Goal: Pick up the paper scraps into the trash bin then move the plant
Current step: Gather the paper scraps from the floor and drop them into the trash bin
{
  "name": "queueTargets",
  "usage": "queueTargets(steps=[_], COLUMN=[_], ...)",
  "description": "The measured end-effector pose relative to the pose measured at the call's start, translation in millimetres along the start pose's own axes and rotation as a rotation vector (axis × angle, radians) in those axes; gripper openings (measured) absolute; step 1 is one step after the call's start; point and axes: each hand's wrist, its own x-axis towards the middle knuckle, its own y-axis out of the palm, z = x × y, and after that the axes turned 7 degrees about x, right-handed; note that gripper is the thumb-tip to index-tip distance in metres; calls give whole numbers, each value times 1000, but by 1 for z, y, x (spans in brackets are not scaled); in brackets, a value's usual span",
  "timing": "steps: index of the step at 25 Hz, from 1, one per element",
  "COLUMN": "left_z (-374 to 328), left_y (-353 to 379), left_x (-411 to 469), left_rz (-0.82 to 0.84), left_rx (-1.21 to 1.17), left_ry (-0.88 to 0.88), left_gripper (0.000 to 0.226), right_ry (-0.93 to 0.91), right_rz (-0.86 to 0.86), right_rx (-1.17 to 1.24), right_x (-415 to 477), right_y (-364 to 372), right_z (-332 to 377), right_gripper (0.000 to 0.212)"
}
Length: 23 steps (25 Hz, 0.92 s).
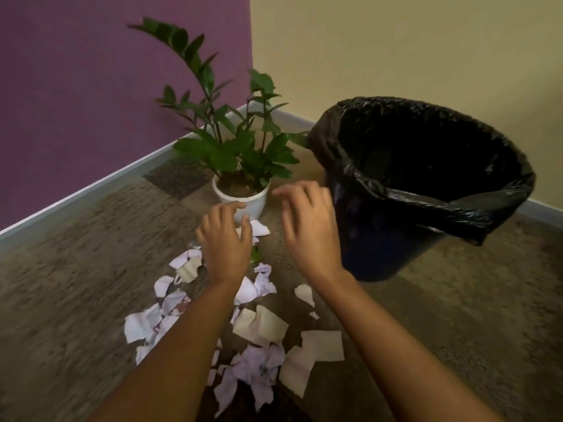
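Paper scraps (259, 327), some pale lilac and some beige, lie scattered on the carpet (76, 284) in a loose heap that runs from the bottom of the view up to the foot of a white pot (256, 202). The pot holds brown soil (237, 188) and the plant (231, 147), whose dark green stems rise in front of the corner where 2 walls meet, 1 purple (91, 86) and 1 beige (396, 41). Just to the right of the plant stands the trash bin (365, 239), dark blue, lined with a black bag (457, 214) folded over its rim; its inside is too dark to tell what it holds. Both arms reach forward over the scraps. The left hand (225, 248) hovers palm down over the topmost scraps near the pot, fingers loosely bent and grasping nothing. The right hand (307, 229) hangs between the pot and the bin, close to the bin's side, its fingers relaxed and slightly curled, also holding nothing. Both hands are motion-blurred.
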Motion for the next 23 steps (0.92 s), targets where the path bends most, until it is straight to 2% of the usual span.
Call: queueTargets(steps=[5, 9, 11, 14, 17, 21, 23], left_z=[51, 81, 93, 107, 118, 126, 128], left_y=[19, 38, 49, 68, 85, 98, 100], left_x=[7, 16, 20, 25, 24, 16, 14], left_rz=[262, 428, 487, 524, 528, 573, 584], left_rx=[181, 197, 193, 171, 225, 349, 315], left_ry=[-168, -177, -187, -223, -170, -86, -59], left_gripper=[43, 55, 59, 63, 62, 56, 51], right_ry=[218, 316, 308, 218, 101, 176, 188], right_rz=[435, 659, 751, 794, 832, 919, 915], right_rx=[-106, -147, -193, -221, -250, -297, -332], right_x=[-20, -14, -7, 3, 5, -6, -9], right_y=[74, 124, 145, 171, 189, 201, 201], right_z=[-34, -58, -69, -81, -90, -98, -98], right_gripper=[34, 47, 50, 49, 51, 45, 45])
